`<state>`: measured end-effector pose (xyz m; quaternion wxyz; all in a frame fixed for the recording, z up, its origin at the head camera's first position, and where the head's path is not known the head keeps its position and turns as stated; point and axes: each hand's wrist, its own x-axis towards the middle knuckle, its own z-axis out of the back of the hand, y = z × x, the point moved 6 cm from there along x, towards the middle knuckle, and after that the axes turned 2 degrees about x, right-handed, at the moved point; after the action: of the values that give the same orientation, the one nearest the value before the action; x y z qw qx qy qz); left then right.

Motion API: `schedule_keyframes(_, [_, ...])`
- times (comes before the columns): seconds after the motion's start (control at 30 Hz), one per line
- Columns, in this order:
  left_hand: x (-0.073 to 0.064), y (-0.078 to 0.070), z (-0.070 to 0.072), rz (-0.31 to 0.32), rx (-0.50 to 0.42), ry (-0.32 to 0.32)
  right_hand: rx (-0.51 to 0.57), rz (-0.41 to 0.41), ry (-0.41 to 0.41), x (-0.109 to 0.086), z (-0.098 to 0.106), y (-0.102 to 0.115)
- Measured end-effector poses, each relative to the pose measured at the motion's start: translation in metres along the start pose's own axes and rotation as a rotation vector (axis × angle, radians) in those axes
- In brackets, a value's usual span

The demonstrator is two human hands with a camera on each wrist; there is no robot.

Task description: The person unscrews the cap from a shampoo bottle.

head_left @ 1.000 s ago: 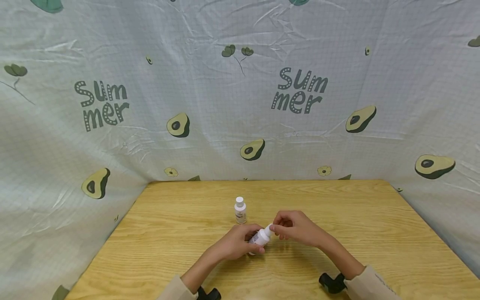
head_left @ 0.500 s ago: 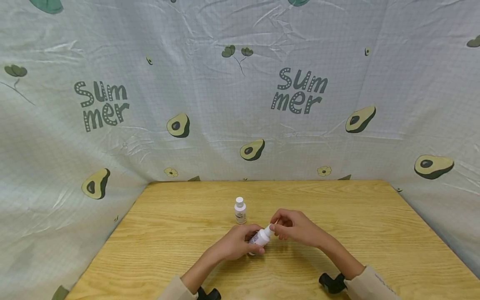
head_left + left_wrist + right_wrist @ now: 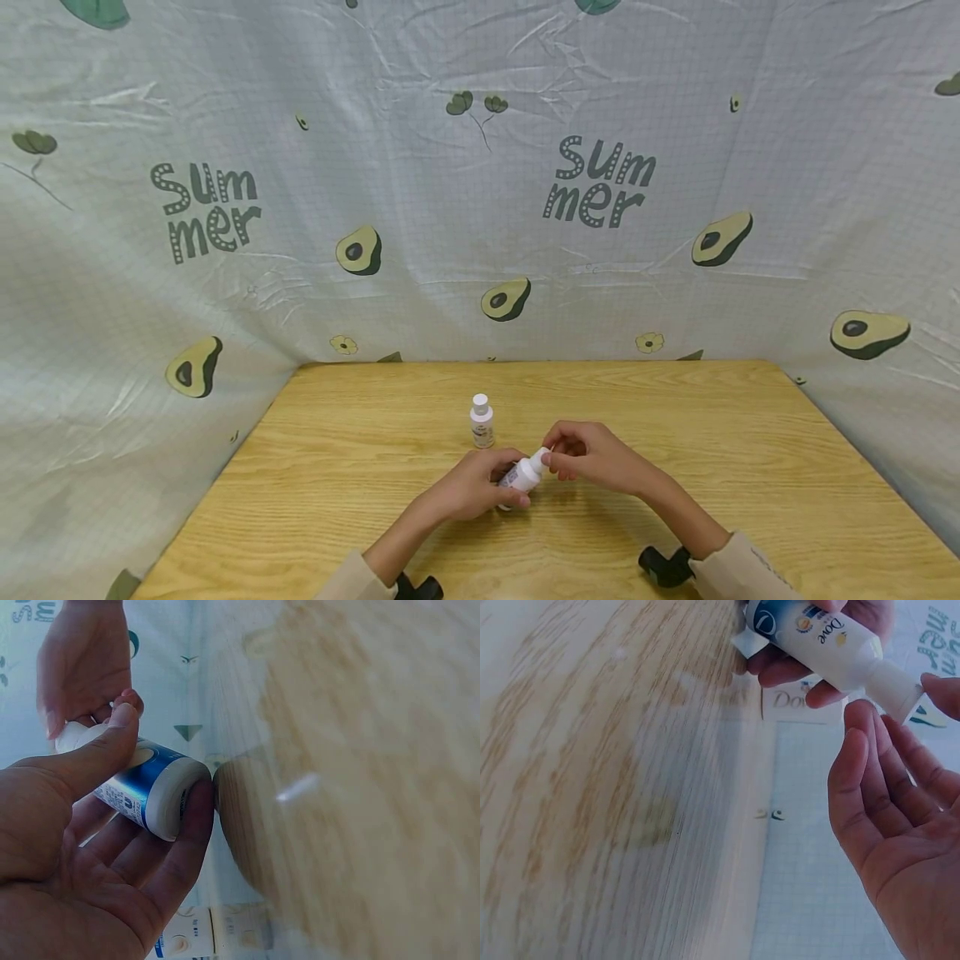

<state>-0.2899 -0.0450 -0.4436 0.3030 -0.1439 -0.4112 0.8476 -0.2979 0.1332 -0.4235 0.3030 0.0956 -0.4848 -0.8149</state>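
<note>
My left hand [image 3: 476, 486] grips a small white and blue Dove bottle [image 3: 519, 477], which leans with its cap up and to the right. In the left wrist view, the thumb lies across the bottle's side while the fingers curl under its base [image 3: 174, 802]. My right hand [image 3: 596, 458] pinches the white cap [image 3: 894, 688] between thumb and fingers, with the cap still on the bottle's neck. Behind my hands a second white bottle [image 3: 482, 423] stands upright on the table, its cap on. Part of its label also shows in the right wrist view.
The wooden table [image 3: 360, 442] has a glossy surface that reflects the bottles. A pale curtain [image 3: 420, 217] printed with avocados and lettering hangs along its back and sides. Black wrist mounts [image 3: 666, 567] sit by the sleeve cuffs.
My right fingers shift slightly about the cap. My left hand and the bottle it holds stay nearly still, and the standing bottle has not moved.
</note>
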Motion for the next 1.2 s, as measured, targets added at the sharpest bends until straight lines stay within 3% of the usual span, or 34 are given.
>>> schedule_keyframes(1.2, [0.0013,0.0019,0.0005,-0.006,-0.001,-0.004,-0.012,0.003,-0.018,-0.0005,0.0018,0.0027])
